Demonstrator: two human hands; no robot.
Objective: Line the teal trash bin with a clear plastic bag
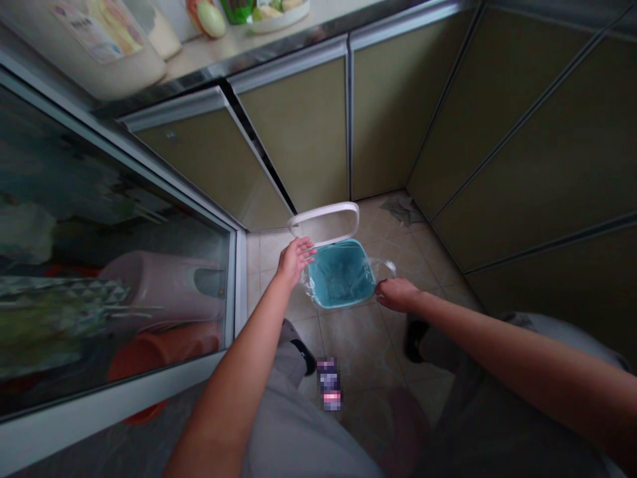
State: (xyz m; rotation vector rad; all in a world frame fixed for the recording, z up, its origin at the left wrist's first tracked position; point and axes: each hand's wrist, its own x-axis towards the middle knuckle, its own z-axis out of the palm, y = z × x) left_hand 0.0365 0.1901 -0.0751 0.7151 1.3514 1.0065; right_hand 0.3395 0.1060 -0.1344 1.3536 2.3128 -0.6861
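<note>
A blue-green trash bin (343, 273) stands on the tiled floor between my feet. A clear plastic bag (309, 284) lines it and hangs over the rim on both sides. My left hand (294, 259) is at the bin's upper left rim, beside the bag, its fingers stretched out and apart. At the right rim, my right hand (395, 293) is closed on the edge of the bag, with loose film showing just above the knuckles. A white ring-shaped rim (324, 210) stands tilted behind the bin, against the cabinet side; what supports it cannot be seen.
Cabinet doors (298, 126) rise behind and at the right, one on the left slightly ajar. A framed glass door (235, 285) stands close on my left. A grey cloth (402, 209) lies in the corner. Jugs (107, 53) and food sit on the counter.
</note>
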